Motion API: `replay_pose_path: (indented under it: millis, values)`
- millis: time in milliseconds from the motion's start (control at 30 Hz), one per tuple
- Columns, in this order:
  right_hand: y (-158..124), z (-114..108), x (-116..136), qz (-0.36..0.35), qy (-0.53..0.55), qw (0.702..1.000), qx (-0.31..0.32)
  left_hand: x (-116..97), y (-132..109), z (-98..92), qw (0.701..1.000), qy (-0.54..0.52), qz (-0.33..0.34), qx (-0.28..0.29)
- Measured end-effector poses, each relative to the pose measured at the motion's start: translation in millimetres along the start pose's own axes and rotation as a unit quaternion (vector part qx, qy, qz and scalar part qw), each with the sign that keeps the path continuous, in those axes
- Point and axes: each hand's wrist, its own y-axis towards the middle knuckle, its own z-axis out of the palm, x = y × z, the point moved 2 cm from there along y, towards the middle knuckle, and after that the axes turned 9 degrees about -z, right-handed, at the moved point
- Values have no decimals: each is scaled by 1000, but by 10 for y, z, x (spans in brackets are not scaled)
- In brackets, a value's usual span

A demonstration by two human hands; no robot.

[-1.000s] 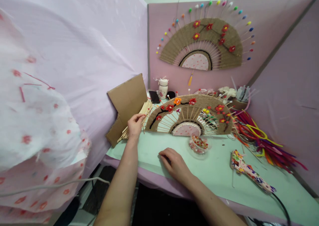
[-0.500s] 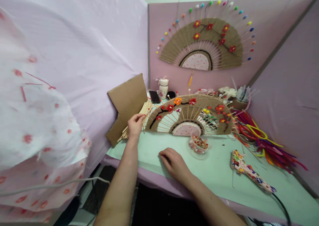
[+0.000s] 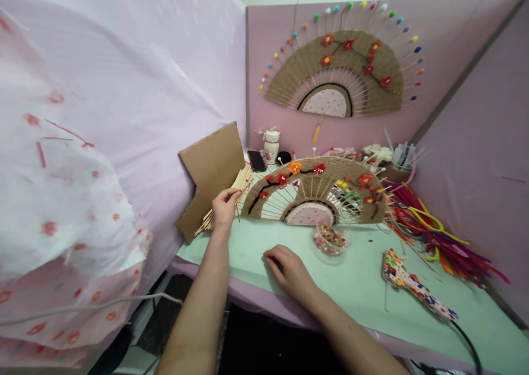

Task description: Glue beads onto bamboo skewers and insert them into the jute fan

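Observation:
My left hand [image 3: 224, 210] is closed at the left end of the twine-wrapped fan [image 3: 318, 183], its fingertips pinching a thin stick. Right behind that hand lies a bundle of pale wooden sticks [image 3: 243, 178]. My right hand [image 3: 289, 270] rests on the green tabletop near the front edge, fingers curled; whether anything is in them is hidden. The fan stands upright, with red and orange flowers and a pink dotted half-circle at its base. A clear round bowl of red and gold beads [image 3: 330, 244] sits in front of it.
Cardboard [image 3: 215, 171] leans at the left. On the right lie a flower-patterned glue gun [image 3: 417, 289] with a black cord and colourful pipe cleaners [image 3: 446, 243]. A white jar [image 3: 271, 148] and a phone [image 3: 257, 161] stand behind. Another fan [image 3: 347, 72] hangs on the back wall.

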Motion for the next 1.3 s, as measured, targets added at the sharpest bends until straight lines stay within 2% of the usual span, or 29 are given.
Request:
replay_pose_path:
  millis: [1300]
  values:
    - [0,-13,12,3,5,1000,-4,12,1,-1,1000,-3,-1,2]
